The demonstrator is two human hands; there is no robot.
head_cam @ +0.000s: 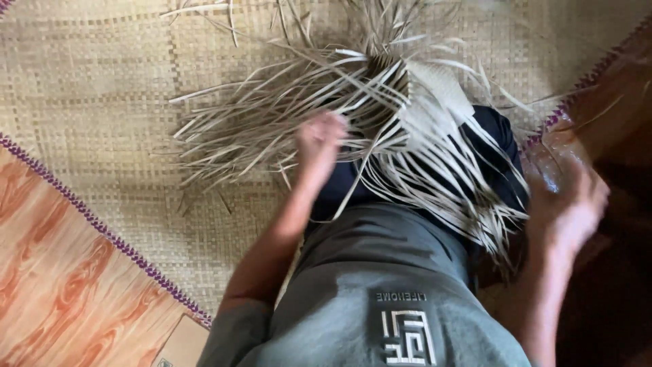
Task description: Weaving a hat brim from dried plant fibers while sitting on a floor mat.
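A: Straw strips [380, 129], where are they?
B: Fanned over the woven mat [102, 88], across the person's lap.
A: Left hand [319, 139]?
B: Curled among the strips; blurred, grip unclear.
A: Right hand [567, 200]?
B: At the mat's purple edge, fingers together, holding nothing clear.

**What I'm wearing**

I see my grey-green shirt [380, 285] from above. It has short sleeves that end near my elbows. On the front there is a pale square sign made of lines, with small letters over it. My trousers [421, 177] are very dark blue. Both my arms are bare.
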